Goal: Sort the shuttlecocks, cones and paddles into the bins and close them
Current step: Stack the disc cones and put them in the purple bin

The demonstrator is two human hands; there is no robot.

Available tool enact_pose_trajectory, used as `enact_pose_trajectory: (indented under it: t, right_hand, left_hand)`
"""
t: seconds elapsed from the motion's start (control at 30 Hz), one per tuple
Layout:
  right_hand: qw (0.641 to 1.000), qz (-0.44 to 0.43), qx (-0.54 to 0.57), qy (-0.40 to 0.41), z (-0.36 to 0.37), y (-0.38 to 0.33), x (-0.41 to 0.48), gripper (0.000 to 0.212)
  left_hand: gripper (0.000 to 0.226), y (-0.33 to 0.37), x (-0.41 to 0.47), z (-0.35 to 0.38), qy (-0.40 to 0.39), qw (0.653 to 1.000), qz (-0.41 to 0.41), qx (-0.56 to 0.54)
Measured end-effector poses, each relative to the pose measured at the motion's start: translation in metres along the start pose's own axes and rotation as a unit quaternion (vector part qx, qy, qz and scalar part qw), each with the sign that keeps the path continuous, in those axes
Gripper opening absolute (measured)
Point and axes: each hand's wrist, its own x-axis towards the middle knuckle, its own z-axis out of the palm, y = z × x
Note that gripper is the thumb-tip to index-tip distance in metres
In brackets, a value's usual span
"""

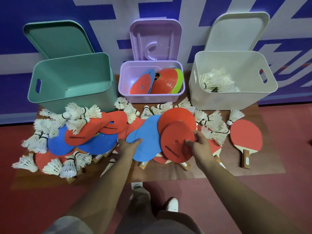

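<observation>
My left hand (129, 144) grips the near edge of stacked blue flat cones (146, 141) above the table's middle. My right hand (199, 143) pinches a red flat cone (175, 142), with another red one (177, 118) behind it. Three open bins stand at the back: a green bin (70, 70) that shows nothing inside, a purple bin (179, 97) holding several red, blue and green cones, and a white bin (236, 98) holding shuttlecocks (214, 80). Loose shuttlecocks (76, 114), more cones (79, 135) and a red paddle (245, 137) lie on the table.
Each bin's lid leans upright behind it against the blue and white wall: green lid (57, 38), purple lid (155, 41), white lid (238, 31). Other paddles lie partly buried under the cones, wooden handles (184, 165) sticking out. My shoes (172, 204) stand on the red floor.
</observation>
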Motion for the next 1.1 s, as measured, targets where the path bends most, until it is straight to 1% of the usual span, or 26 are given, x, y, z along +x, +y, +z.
enact_pose_trajectory:
  t: [0.1,0.2,0.23,0.33,0.37,0.47,0.57,0.67,0.73,0.8,0.87,0.97,1.1]
  right_hand:
    - [1.0,0.003,0.002,-0.008,0.001,-0.001,0.002,0.023]
    - [1.0,0.001,0.004,-0.012,0.004,-0.003,0.005,0.023]
    - [1.0,0.001,0.007,-0.013,0.005,-0.004,0.006,0.023]
    - [1.0,0.008,0.021,-0.017,0.011,-0.007,0.009,0.025]
    - [0.999,0.01,0.025,-0.02,0.012,-0.008,0.01,0.025]
    - [0.999,0.011,0.043,-0.032,0.016,-0.012,0.011,0.025]
    - [0.993,0.028,0.104,-0.049,0.017,-0.019,0.012,0.026]
    - [0.973,0.067,0.199,-0.095,0.025,-0.028,0.011,0.032]
    - [0.96,0.096,0.225,-0.135,0.037,-0.032,0.01,0.034]
    - [0.953,0.12,0.224,-0.166,0.054,-0.033,0.006,0.037]
    - [0.952,0.135,0.213,-0.175,0.072,-0.029,0.001,0.036]
    - [0.965,0.146,0.169,-0.136,0.092,-0.021,-0.008,0.015]
    - [0.97,0.15,0.136,-0.133,0.102,-0.009,-0.008,0.011]
  left_hand:
    - [0.077,0.003,-0.006,0.009,0.014,0.998,0.016,0.063]
    - [0.069,0.009,-0.009,0.01,-0.006,0.996,0.041,0.075]
    - [0.063,0.01,-0.006,0.01,-0.021,0.997,0.043,0.06]
    - [0.04,0.015,-0.001,0.003,-0.08,0.996,0.025,-0.041]
    - [0.037,0.017,-0.001,0.001,-0.097,0.993,0.024,-0.07]
    - [0.041,0.024,-0.004,-0.009,-0.134,0.982,0.06,-0.122]
    - [0.04,0.03,-0.004,-0.029,-0.154,0.97,0.092,-0.167]
    - [0.04,0.033,-0.004,-0.054,-0.163,0.962,0.112,-0.189]
    - [0.048,0.033,-0.007,-0.068,-0.174,0.956,0.122,-0.202]
    - [0.055,0.032,-0.012,-0.079,-0.2,0.944,0.123,-0.232]
    - [0.053,0.03,-0.017,-0.086,-0.234,0.929,0.122,-0.261]
    - [0.047,0.025,-0.027,-0.092,-0.27,0.913,0.127,-0.278]
    - [0.051,0.017,-0.029,-0.098,-0.28,0.907,0.103,-0.297]
